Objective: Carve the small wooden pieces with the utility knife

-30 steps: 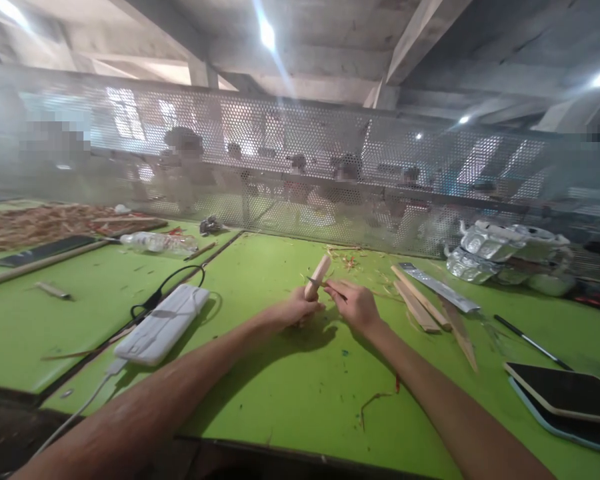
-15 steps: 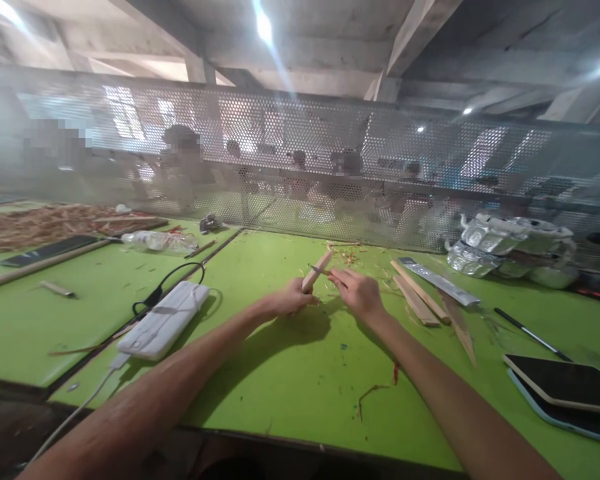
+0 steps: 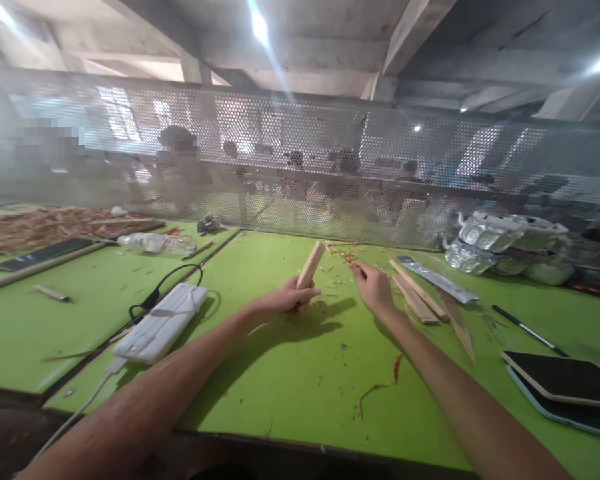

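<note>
A short wooden stick (image 3: 311, 265) leans up and away, its lower end wrapped in my left hand (image 3: 293, 297). That hand's thumb points right across the stick's near side. My right hand (image 3: 373, 287) is apart from the stick, to its right, with fingers pinched together. Between them is a small knife, of which hardly anything shows now; its blade cannot be made out against the shavings. Thin wood shavings (image 3: 347, 256) lie on the green table (image 3: 290, 387) around and beyond both hands.
To the right lie flat wood strips (image 3: 415, 300), a steel ruler (image 3: 437, 280), a pen (image 3: 530, 331) and a tablet (image 3: 565, 379). Foil-covered shapes (image 3: 495, 233) stand behind. Leftward are a white power bank (image 3: 163, 323) with cables and a plastic bottle (image 3: 155, 243). A perforated screen (image 3: 300, 133) closes the back.
My right hand has moved right, taking the knife off the stick. My left hand has shifted slightly left, and the stick in it has tilted more upright.
</note>
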Motion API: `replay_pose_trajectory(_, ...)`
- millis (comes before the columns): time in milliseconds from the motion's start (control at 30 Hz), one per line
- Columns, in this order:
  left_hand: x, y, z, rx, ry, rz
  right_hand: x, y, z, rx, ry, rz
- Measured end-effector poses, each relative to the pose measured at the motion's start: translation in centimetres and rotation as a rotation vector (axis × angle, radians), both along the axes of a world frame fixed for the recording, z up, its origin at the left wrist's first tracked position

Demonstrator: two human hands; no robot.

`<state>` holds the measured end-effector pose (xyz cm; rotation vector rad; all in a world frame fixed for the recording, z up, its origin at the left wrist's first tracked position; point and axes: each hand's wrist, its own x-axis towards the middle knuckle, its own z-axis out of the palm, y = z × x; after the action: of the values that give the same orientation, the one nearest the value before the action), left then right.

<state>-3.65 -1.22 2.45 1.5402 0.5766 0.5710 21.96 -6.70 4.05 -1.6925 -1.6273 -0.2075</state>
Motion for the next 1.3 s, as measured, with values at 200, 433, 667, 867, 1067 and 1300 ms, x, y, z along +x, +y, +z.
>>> replay_pose_trajectory(200, 0.0, -0.1, 1.0, -0.352, -0.353, 0.140, -2.3, -1.2, 0.6, 0.022, -0.029, 0.189)
replay_pose_trajectory(433, 0.1, -0.4, 1.9, -0.398, -0.423, 0.335, -4.0, -1.5, 0.5, -0.409, 0.831, 0.394)
replay_pose_trajectory(667, 0.5, -0.1, 1.8, -0.440, -0.404, 0.530, -7.0, -2.8, 0.2, -0.631, 1.155, 0.575)
replay_pose_trajectory(867, 0.6, 0.4, 1.6, -0.333, -0.427, 0.566, -8.2, -2.8, 0.3, -0.634, 1.194, 0.505)
replay_pose_trajectory(1067, 0.0, 0.5, 2.7, -0.234, -0.538, 0.520, -8.4, -2.9, -0.4, -0.692, 1.215, 0.452)
replay_pose_trajectory(1300, -0.3, -0.1, 3.5, -0.162, -0.583, 0.454, -8.2, -3.3, -0.5, -0.778, 1.095, 0.527)
